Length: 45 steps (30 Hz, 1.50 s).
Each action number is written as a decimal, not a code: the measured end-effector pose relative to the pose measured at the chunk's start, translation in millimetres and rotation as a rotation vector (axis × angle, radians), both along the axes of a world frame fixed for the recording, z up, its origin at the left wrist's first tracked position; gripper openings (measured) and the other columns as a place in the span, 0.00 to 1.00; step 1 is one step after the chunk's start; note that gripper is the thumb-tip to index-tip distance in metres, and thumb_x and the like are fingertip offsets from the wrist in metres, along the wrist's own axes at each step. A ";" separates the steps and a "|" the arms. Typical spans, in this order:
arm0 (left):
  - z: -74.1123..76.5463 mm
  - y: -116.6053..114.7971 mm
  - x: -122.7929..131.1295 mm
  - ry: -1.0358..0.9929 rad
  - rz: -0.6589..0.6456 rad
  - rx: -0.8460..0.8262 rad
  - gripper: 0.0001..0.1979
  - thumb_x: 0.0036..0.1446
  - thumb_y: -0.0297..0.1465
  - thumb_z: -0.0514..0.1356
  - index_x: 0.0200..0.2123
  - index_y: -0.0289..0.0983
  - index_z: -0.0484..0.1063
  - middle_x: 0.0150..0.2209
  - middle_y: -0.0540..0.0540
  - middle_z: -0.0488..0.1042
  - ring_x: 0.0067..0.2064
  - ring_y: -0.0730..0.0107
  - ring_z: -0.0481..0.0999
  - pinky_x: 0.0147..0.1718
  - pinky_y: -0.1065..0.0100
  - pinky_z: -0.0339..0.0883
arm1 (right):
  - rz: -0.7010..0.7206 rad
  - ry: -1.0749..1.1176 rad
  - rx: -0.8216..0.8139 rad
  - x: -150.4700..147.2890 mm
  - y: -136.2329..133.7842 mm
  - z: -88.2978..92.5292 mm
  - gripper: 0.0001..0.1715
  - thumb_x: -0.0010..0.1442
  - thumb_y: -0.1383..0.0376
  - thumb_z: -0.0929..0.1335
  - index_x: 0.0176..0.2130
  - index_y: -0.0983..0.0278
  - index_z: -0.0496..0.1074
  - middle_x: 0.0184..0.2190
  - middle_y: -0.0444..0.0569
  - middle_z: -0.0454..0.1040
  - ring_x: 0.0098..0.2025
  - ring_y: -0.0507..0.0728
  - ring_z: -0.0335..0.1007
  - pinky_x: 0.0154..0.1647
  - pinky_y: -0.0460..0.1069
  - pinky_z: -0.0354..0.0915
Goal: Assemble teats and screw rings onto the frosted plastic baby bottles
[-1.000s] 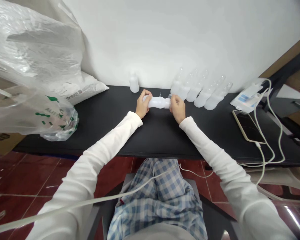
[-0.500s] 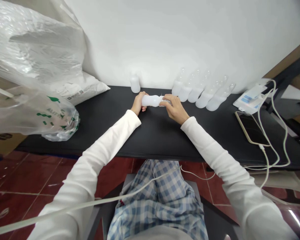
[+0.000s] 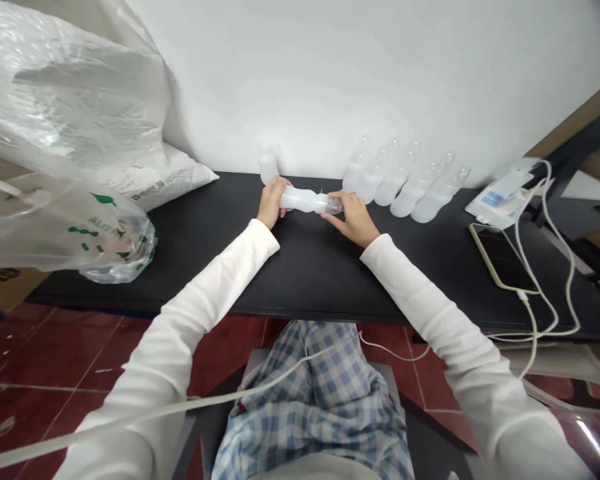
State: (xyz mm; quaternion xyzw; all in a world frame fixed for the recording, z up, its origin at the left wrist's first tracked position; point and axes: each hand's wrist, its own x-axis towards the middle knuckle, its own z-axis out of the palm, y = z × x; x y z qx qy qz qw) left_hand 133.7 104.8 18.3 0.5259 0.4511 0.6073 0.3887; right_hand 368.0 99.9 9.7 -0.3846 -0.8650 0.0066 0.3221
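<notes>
A frosted white plastic bottle lies sideways above the black table, its neck to the right. My left hand is wrapped round its base end. At the other end my right hand pinches the clear cap over the neck between thumb and fingers. Whether the cap is seated fully I cannot tell. Just behind my left hand, a white bottle without a clear cap stands by the wall. Beyond my right hand, several white bottles with clear caps stand in a row.
A clear bag with green print and a large white plastic sack fill the left. To the right, a phone with cables lies near a white-and-blue packet. A white cable crosses over my lap.
My left hand and the bottle's base have shifted slightly left and up. The fingers of my right hand have opened out a little, showing more of the clear cap.
</notes>
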 end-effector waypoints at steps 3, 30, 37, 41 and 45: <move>-2.4 4.7 -1.6 0.000 0.019 -0.048 0.24 0.61 0.54 0.59 0.31 0.37 0.69 0.17 0.53 0.63 0.13 0.77 0.59 0.11 0.73 0.47 | -0.008 -0.036 0.155 1.6 -0.9 3.2 0.17 0.71 0.59 0.62 0.53 0.64 0.70 0.52 0.60 0.74 0.51 0.66 0.68 0.50 0.60 0.65; -22.9 41.3 -76.8 0.419 0.653 -0.125 0.21 0.55 0.27 0.68 0.51 0.37 0.66 0.59 0.32 0.66 0.67 0.42 0.62 0.71 0.41 0.49 | -0.230 0.283 0.129 -4.8 -3.2 -11.5 0.32 0.69 0.47 0.64 0.60 0.66 0.64 0.50 0.63 0.73 0.52 0.68 0.72 0.54 0.66 0.67; -27.6 57.0 -76.1 0.371 0.647 -0.102 0.23 0.55 0.27 0.66 0.54 0.35 0.68 0.59 0.29 0.62 0.67 0.43 0.61 0.72 0.44 0.50 | -0.235 0.405 0.095 -7.5 0.0 -17.5 0.35 0.66 0.46 0.65 0.60 0.66 0.57 0.50 0.62 0.71 0.49 0.67 0.73 0.54 0.66 0.68; -27.4 66.0 -75.3 0.336 0.613 -0.114 0.25 0.56 0.26 0.65 0.56 0.33 0.66 0.59 0.29 0.62 0.64 0.46 0.67 0.72 0.47 0.52 | -0.247 0.442 0.099 -8.6 1.3 -20.4 0.34 0.66 0.45 0.64 0.57 0.67 0.55 0.44 0.58 0.71 0.42 0.64 0.74 0.50 0.65 0.70; -25.4 67.8 -75.0 0.323 0.588 -0.144 0.27 0.54 0.24 0.65 0.57 0.33 0.64 0.60 0.29 0.61 0.62 0.48 0.71 0.71 0.48 0.56 | -0.246 0.440 0.091 -8.4 3.8 -22.8 0.32 0.67 0.45 0.64 0.56 0.64 0.55 0.43 0.55 0.70 0.40 0.61 0.73 0.49 0.63 0.71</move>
